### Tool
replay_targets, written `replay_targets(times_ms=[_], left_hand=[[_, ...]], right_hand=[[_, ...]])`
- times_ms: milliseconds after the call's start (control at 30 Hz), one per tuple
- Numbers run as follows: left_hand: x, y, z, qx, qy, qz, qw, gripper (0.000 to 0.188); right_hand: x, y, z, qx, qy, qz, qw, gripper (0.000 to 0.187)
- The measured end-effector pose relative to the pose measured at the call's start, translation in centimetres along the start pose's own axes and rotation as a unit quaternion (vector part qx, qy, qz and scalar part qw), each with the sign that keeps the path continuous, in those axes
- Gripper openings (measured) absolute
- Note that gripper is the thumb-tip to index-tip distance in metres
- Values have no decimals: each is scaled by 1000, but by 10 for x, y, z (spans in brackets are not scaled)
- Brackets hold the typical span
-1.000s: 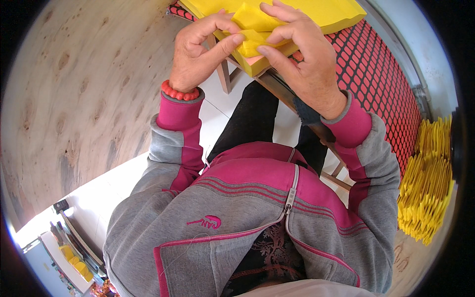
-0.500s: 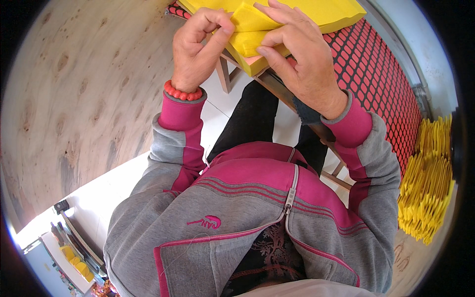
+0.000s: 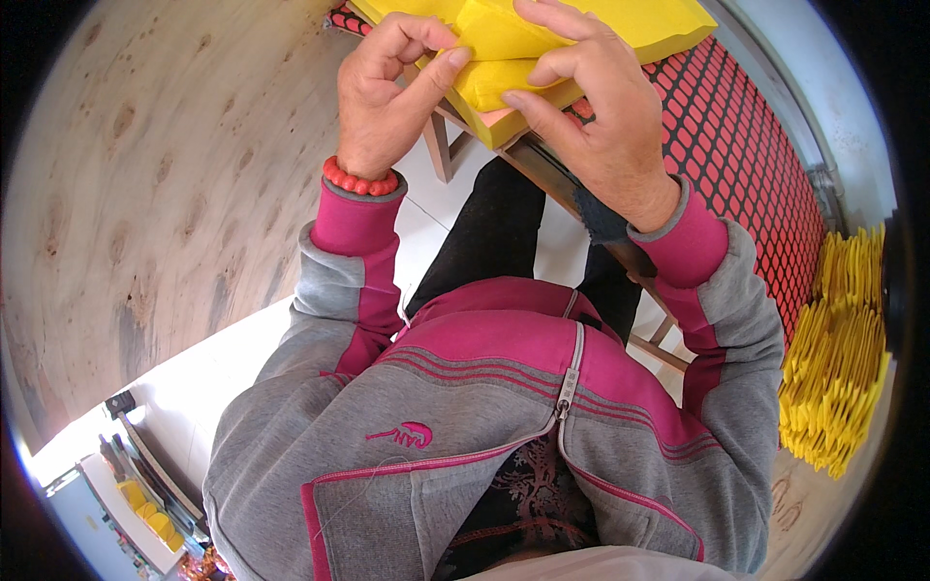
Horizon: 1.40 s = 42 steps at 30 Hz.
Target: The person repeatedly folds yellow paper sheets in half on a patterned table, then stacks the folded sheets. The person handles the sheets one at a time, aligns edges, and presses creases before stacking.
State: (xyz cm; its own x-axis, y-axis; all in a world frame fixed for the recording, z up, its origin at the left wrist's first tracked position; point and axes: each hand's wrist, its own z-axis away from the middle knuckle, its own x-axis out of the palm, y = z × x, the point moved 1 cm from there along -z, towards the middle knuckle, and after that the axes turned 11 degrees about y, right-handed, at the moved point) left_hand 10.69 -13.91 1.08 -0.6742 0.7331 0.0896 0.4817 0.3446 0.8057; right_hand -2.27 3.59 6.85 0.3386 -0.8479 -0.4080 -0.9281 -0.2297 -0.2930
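Note:
At the top of the head view, a folded yellow piece of soft, felt-like sheet (image 3: 504, 41) lies on a larger yellow stack (image 3: 668, 29). My left hand (image 3: 383, 97), a red bead bracelet at its wrist, has thumb and forefinger closed on the left edge of the folded piece. On its other side is my right hand (image 3: 605, 116), the thumb near the front fold and the forefinger a little apart from it. Its other fingers reach over the upper flap. A small pink patch (image 3: 494, 116) shows at the stack's front corner.
Red-and-black patterned cloth (image 3: 736, 145) covers the surface under the stack. Many folded yellow pieces (image 3: 833, 368) are piled at the right. A wooden board (image 3: 145, 194) fills the left side. Wooden stool legs (image 3: 438, 150) stand below the stack near my knees.
My right forefinger has lifted away from the thumb and the right hand has shifted slightly right. My left hand keeps its pinch, moved a touch to the right.

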Motion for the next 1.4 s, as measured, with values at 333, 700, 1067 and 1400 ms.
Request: replay_targets(times_ms=[333, 700, 1067, 1400], left_hand=[[-5, 2, -3, 38, -39, -15, 998, 12], [-13, 10, -12, 134, -137, -110, 975, 18], [-6, -9, -3, -5, 33, 21, 999, 15], [-11, 6, -6, 67, -91, -58, 992, 18]], right_hand=[[2, 2, 0, -50, -22, 6, 999, 17], [1, 1, 1, 32, -35, -26, 999, 20], [-1, 0, -1, -32, -16, 7, 999, 18], [1, 1, -1, -47, -51, 7, 998, 16]])
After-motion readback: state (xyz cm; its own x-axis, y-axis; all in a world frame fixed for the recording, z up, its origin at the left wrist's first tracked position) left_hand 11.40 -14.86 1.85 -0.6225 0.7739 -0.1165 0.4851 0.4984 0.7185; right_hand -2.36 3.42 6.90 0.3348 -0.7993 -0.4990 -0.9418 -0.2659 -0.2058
